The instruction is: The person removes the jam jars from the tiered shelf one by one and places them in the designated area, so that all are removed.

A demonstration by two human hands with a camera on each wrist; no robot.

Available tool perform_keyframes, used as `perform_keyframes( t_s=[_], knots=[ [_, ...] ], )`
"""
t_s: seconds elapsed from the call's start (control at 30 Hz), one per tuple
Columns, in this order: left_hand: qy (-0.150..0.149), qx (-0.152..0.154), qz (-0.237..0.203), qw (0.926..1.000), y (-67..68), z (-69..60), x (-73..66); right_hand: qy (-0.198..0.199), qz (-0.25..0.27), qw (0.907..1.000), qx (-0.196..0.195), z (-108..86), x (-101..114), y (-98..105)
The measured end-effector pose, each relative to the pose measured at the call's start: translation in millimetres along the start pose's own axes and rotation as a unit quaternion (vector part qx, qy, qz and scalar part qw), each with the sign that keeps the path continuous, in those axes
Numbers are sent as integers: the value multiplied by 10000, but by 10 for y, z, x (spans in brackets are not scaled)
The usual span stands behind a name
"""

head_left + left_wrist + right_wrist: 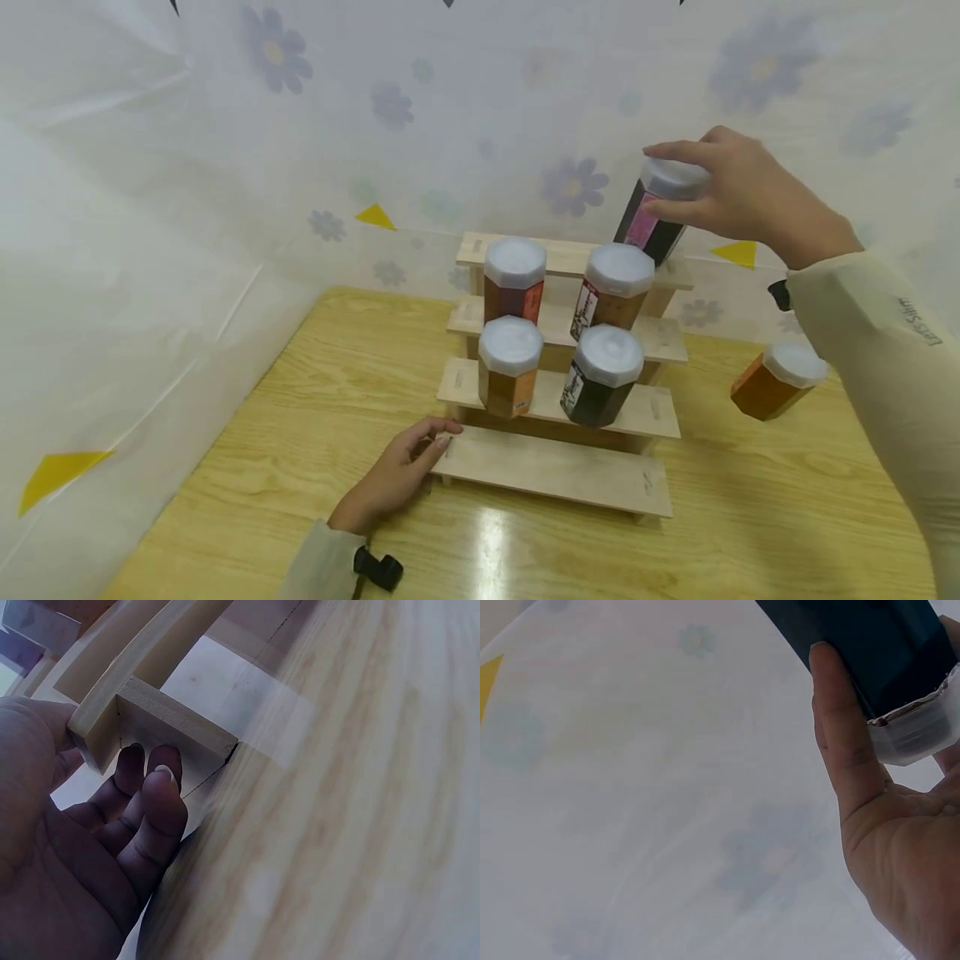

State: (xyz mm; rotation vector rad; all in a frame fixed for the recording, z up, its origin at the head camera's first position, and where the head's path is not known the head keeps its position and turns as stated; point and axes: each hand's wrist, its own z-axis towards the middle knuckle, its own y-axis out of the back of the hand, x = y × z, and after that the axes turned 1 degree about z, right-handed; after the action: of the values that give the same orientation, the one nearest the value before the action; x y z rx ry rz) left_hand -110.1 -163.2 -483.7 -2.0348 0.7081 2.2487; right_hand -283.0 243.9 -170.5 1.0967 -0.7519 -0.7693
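My right hand (738, 187) grips a dark jar with a pink label (639, 218) around its white lid, fingers spread over the lid. That jar is at the right end of the top step of a wooden stepped rack (555, 473); its base is hidden behind another jar. In the right wrist view the dark jar (885, 652) shows between fingers and thumb. My left hand (397, 471) holds the left end of the rack's lowest step. Seen from the left wrist, curled fingers (161, 810) lie by the step's end support (176, 724).
Two jars, a reddish one (513, 279) and an amber one (615, 283), stand on a middle step. Below them are a honey-coloured jar (510, 367) and a dark jar (600, 379). Another amber jar (776, 382) is on the table (360, 358) to the right. A flowered sheet (480, 108) hangs behind.
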Motion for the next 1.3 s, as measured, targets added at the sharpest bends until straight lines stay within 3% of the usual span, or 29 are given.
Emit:
perform_keyframes(
  t_s=[0.83,1.3],
  knots=[
    [-102,-104,108,9998,31,-29,11,-1264,-340,9907,-381,-479,-357,73],
    [-167,-91,40,9998,57,-31,27,-1369,-593,9879,-424,-650,-463,-6]
  ],
)
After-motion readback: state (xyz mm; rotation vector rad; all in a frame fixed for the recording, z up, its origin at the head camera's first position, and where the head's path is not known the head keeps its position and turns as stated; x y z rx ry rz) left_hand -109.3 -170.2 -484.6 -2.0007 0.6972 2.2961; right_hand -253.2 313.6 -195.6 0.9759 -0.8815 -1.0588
